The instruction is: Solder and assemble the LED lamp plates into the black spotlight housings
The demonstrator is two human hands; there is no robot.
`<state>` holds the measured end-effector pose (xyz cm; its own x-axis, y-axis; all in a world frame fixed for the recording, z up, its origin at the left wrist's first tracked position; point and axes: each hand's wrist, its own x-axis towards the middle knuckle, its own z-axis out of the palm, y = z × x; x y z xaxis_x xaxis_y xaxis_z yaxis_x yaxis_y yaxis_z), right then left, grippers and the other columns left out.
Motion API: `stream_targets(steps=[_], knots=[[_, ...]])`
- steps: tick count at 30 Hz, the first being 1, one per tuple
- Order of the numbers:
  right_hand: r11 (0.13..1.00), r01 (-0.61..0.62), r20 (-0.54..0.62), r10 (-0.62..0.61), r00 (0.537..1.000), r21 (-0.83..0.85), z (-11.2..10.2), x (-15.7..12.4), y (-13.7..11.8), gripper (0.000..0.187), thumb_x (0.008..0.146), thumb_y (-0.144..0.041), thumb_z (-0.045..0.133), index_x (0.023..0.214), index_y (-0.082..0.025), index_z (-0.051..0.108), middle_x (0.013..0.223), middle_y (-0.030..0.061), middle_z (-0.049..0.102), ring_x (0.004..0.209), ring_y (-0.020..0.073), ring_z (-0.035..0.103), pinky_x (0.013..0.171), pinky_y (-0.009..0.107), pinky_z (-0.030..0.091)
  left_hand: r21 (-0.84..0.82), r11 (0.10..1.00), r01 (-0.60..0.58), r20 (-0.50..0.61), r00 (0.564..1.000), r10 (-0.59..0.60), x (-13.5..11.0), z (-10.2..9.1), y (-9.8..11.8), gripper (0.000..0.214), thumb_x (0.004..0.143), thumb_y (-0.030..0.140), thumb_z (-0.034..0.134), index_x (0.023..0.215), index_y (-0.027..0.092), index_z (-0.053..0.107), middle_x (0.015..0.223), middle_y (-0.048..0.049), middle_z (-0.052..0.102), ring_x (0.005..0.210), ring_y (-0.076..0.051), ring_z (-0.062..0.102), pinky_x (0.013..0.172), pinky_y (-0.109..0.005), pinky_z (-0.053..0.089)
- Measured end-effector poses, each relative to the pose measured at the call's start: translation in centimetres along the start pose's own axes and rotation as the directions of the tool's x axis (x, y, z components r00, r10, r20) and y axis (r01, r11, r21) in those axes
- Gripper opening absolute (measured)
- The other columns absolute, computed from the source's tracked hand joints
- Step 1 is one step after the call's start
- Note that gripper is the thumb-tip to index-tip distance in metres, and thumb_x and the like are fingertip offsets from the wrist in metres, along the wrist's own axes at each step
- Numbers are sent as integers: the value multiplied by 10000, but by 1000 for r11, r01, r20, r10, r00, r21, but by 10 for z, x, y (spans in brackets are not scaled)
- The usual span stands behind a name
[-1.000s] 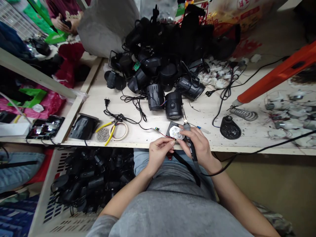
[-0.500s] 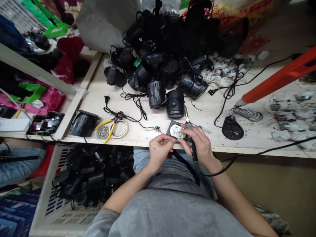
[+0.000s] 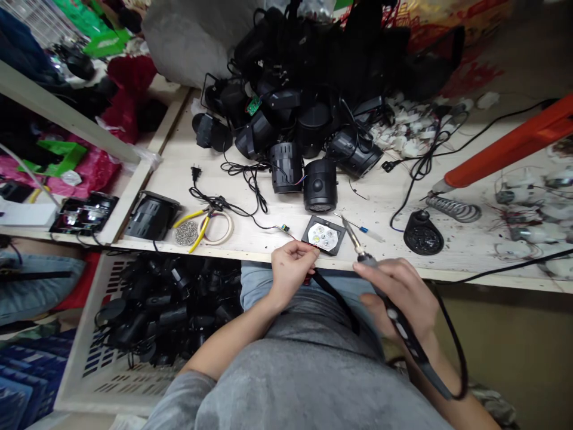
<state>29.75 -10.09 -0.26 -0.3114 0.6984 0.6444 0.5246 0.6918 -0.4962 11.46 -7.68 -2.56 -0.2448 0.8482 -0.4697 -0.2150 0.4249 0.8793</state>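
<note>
A soldering iron point(image 3: 394, 313) is gripped in my right hand point(image 3: 407, 298), its metal tip pointing up and left toward the bench edge. At the edge lies a black square frame holding a white LED board point(image 3: 323, 236) with several round lenses. My left hand point(image 3: 293, 264) pinches thin wires point(image 3: 296, 239) at the board's lower left corner. These wires lead to a small circuit piece point(image 3: 283, 229) and a black power cord point(image 3: 248, 218). Behind the board stands a black lamp housing point(image 3: 320, 185). The wire ends under my left fingertips are hidden.
Pliers with yellow handles point(image 3: 203, 232), a tape roll point(image 3: 220, 229) and small screws point(image 3: 185, 233) lie to the left. Black housings are piled behind. An orange-handled tool point(image 3: 505, 149), a coil spring point(image 3: 454, 209) and a black holder point(image 3: 423, 233) are to the right. A white crate point(image 3: 76, 370) stands below.
My right hand has drawn back from the LED board, down and to the right, with the soldering iron. The board now lies uncovered. My left hand has stayed almost still.
</note>
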Motion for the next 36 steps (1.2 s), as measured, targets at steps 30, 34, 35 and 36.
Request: stream_targets(steps=[30, 34, 35, 36], knots=[[993, -51, 35, 48, 998, 110, 10, -11, -4, 308, 876, -74, 615, 1161, -179, 670, 809, 38, 717, 604, 126, 612, 572, 261, 523, -22, 999, 39, -27, 999, -40, -1, 3, 1, 96, 574, 237, 708, 590, 149, 674, 452, 21, 582, 398, -89, 530, 387, -177, 465], [994, -53, 23, 51, 998, 94, 10, -12, -4, 294, 886, -83, 619, 1159, -182, 667, 832, 38, 723, 628, 130, 627, 588, 267, 538, -12, 999, 32, -22, 999, -32, -1, 3, 0, 91, 586, 234, 708, 599, 150, 678, 454, 22, 586, 400, -91, 534, 394, -178, 468], [994, -56, 15, 55, 998, 89, 10, -12, -4, 284, 890, -89, 619, 1155, -179, 669, 838, 39, 726, 634, 131, 632, 592, 267, 542, -8, 1000, 29, -21, 999, -29, -1, 2, 0, 93, 587, 237, 708, 601, 149, 679, 454, 22, 587, 400, -92, 536, 394, -178, 469], [994, -62, 13, 62, 998, 84, 10, -13, -4, 275, 893, -93, 620, 1150, -177, 670, 844, 40, 729, 641, 131, 638, 598, 266, 547, -6, 1000, 26, -22, 999, -27, 0, 2, 0, 95, 587, 238, 706, 601, 149, 679, 454, 22, 587, 400, -93, 537, 395, -179, 470]])
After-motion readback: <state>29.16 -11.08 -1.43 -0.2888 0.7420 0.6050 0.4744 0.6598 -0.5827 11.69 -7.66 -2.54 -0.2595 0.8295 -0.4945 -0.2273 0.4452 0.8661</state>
